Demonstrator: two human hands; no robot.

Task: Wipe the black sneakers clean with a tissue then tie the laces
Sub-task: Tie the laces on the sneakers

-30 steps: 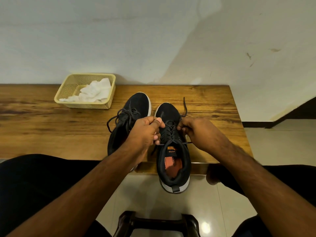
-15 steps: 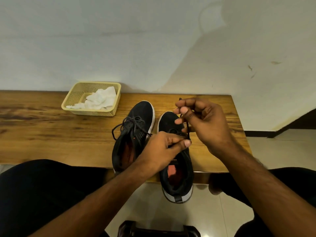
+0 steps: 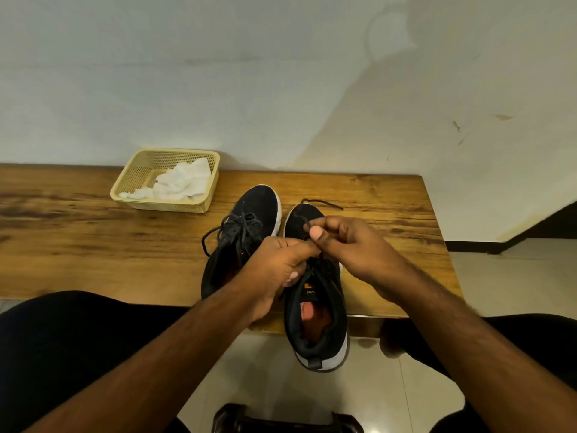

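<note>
Lying lengthwise up the middle of the frame, the right sneaker [image 3: 315,310] points its toe toward the wall at the top, its heel hanging off the near edge of the wooden bench [image 3: 93,245]. The left sneaker [image 3: 246,223] sits just beside it on its left, toe also toward the wall, angled slightly to the right.

Half a second ago the right hand [image 3: 352,248] was raised above the toe; it has now dropped lower, meeting the left hand [image 3: 278,270] over the lacing. Both hands pinch the lace [image 3: 321,203], whose free end trails over the toe onto the bench.

Both sneakers are black with white soles and orange insoles. At upper left, a cream basket [image 3: 199,207] holds crumpled white tissue [image 3: 184,182].
</note>
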